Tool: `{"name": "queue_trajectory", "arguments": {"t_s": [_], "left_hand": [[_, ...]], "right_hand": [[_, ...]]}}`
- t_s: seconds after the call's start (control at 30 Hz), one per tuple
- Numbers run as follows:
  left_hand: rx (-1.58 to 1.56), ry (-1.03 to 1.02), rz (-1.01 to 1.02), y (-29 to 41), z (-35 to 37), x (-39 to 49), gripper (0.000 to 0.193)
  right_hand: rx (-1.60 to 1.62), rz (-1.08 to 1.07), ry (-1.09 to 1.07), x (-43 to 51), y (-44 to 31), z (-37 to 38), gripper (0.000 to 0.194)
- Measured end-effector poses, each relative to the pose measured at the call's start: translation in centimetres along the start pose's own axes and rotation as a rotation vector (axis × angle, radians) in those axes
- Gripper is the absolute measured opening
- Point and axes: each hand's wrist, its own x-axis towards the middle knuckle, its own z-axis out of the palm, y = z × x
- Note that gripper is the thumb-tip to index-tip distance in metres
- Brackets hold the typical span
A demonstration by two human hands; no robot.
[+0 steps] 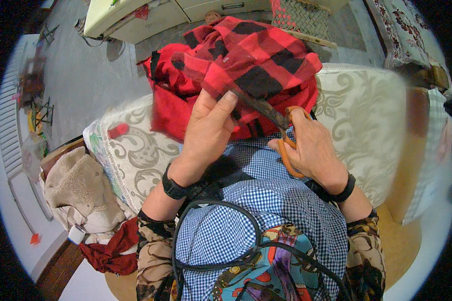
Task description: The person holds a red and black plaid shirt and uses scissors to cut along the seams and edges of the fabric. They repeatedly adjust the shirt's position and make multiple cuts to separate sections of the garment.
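Red and black checked fleece cloth (260, 81) lies bunched over my lap, with plain red cloth (173, 113) beneath and beside it. My left hand (210, 126) pinches the near edge of the checked cloth between thumb and fingers. In my right hand (310, 145) is a pair of scissors (286, 126) with orange handles, its dark blades pointing up and left onto the cloth near my left thumb. The blade tips are hard to make out against the fabric. Under both hands spreads a blue and white gingham apron (241, 195).
A patterned cream cover (361, 124) lies on both sides of me, with a small red scrap (118, 130) on its left part. A beige fleece garment (83, 184) and dark red cloth (115, 248) lie at left. Black cable (258, 229) loops over my front. Pale cabinets (147, 26) stand ahead.
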Motion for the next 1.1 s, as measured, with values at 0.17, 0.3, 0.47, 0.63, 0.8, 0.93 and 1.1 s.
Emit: {"name": "queue_trajectory", "arguments": {"t_s": [0.17,0.3,0.47,0.63,0.8,0.93,1.1], "left_hand": [[-0.025,-0.016,-0.003,0.0,0.0,0.0,0.041],[-0.037,-0.031,0.01,0.1,0.0,0.1,0.041],[-0.014,-0.02,-0.001,0.3,0.0,-0.1,0.042],[-0.084,0.13,-0.247,1.3,-0.4,0.1,0.044],[-0.229,0.109,-0.245,1.6,-0.9,1.3,0.039],[-0.092,0.137,-0.099,1.2,-1.1,1.0,0.033],[0.445,0.186,-0.206,2.0,-2.2,0.5,0.024]], "right_hand": [[0.014,-0.021,0.039,0.4,-0.2,0.2,0.053],[0.027,0.0,0.028,0.5,-0.4,0.3,0.053],[-0.012,0.065,-0.053,0.5,-0.3,0.2,0.055],[-0.036,0.061,-0.06,0.2,0.2,0.2,0.056],[-0.048,0.037,-0.057,-0.4,0.8,0.1,0.052],[-0.042,0.026,-0.047,-0.4,0.8,0.3,0.052],[-0.034,-0.006,-0.045,0.0,0.9,0.4,0.053]]}}
